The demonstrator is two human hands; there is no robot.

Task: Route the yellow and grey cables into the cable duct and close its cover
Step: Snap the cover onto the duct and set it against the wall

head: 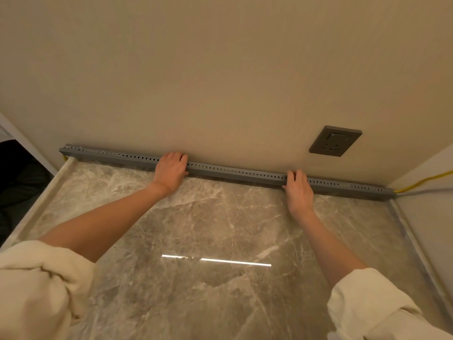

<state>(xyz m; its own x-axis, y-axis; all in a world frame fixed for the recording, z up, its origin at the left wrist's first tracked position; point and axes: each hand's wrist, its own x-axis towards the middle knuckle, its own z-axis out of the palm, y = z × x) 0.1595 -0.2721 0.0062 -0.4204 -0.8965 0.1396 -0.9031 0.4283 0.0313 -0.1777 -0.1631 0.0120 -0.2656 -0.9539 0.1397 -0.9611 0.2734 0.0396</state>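
Grey-veined marble surface (220, 229) against a plain beige wall (220, 69); a bright strip of light reflects off the marble near the viewer. Dark grey socket (335, 141) on the wall, above the duct's right part.

Duct (235, 171): long grey channel with a row of small holes along its upper face, lying on the surface right at the foot of the wall and running almost the full width of the surface. Cover appears to be on; seating along the whole length cannot be confirmed.

Yellow cable (424, 180): leaves the duct's right end and runs off along the side wall. A short yellow bit also shows under the duct's left end. Grey cable (426, 191): leaves the same right end, just below the yellow one. Between the ends both are hidden by the duct.

Left hand (171, 169): on the duct left of its middle, palm down, fingers (180, 158) curled over the top edge toward the wall, pressing rather than gripping.

Right hand (299, 190): on the duct below and left of the socket, flat, fingers extended over the top face, thumb at the front edge; nothing enclosed.

Cream sleeves (36, 285) pushed up on both forearms.
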